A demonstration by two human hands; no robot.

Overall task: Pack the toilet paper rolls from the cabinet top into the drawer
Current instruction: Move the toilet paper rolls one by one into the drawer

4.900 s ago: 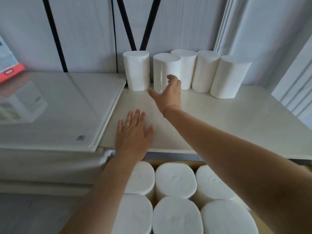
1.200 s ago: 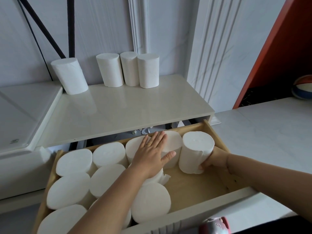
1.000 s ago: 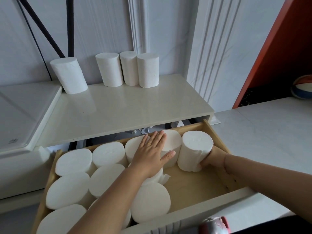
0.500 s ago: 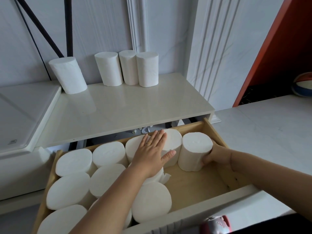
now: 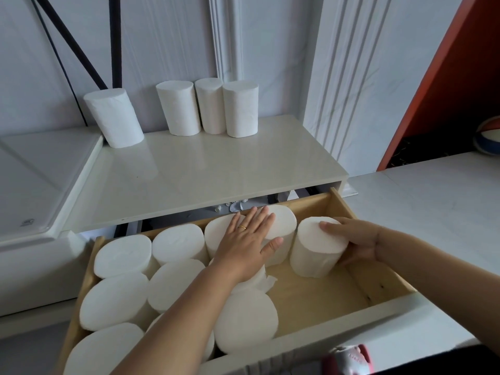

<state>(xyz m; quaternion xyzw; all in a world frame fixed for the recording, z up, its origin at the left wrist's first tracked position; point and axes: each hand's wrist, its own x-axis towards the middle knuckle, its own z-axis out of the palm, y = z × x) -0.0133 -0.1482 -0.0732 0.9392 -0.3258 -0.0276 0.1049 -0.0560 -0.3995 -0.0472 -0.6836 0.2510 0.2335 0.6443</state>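
Count on the cabinet top is down from five to four versus about five seconds back. The missing one is the new roll, now standing upright in the drawer, back right, just beside the back row.

A second ago it hung tilted in my right hand. Now its base looks seated on the wood, though the contact line is partly hidden.

My right hand still grasps it, thumb over the top face and fingers wrapped round the far side.

My left hand hasn't shifted. It lies flat with straight fingers, pressing on the packed rolls where the back row meets the new one, gripping nothing.

Left up top:
- a lone roll standing apart at the left
- a trio touching side by side at the wall

My read: placement is basically done and letting go comes next. Bare floor remains at the drawer's front right. It's probably enough for the four, but tight.
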